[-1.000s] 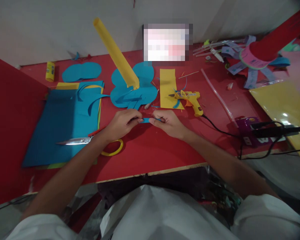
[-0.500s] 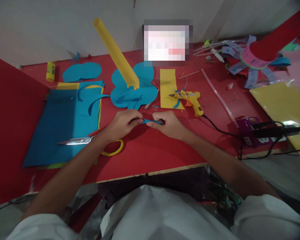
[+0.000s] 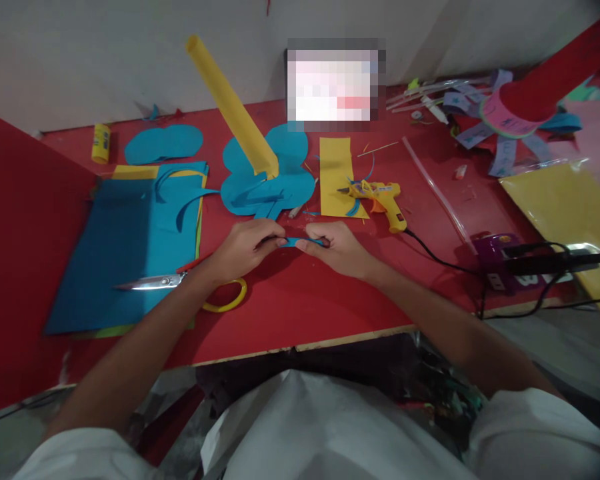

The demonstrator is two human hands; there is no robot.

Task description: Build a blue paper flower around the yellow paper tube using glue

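Between my two hands, just above the red table, stretches a narrow blue paper strip (image 3: 293, 243). My left hand (image 3: 250, 248) pinches one end between thumb and curled fingers. The other end sits in the closed fingers of my right hand (image 3: 337, 245), partly hidden by them. Right behind the hands lies a blue lobed paper shape (image 3: 295, 190) with a rolled yellow paper tube (image 3: 235, 113) leaning up from it. Scissors (image 3: 153, 283) with a yellow handle loop lie under my left forearm, on a stack of blue paper (image 3: 105, 253).
A yellow glue gun (image 3: 380, 197) rests partly on a yellow paper piece (image 3: 334, 160); its cord runs to a purple box (image 3: 497, 267). A glue stick (image 3: 101, 143) stands back left. Clear plastic sticks (image 3: 440, 190) and a red paper tube (image 3: 555, 80) are at right.
Both hands keep their hold on the blue strip in nearly the same place. The strip's visible middle looks slightly flatter now; the right thumb has shifted a little.
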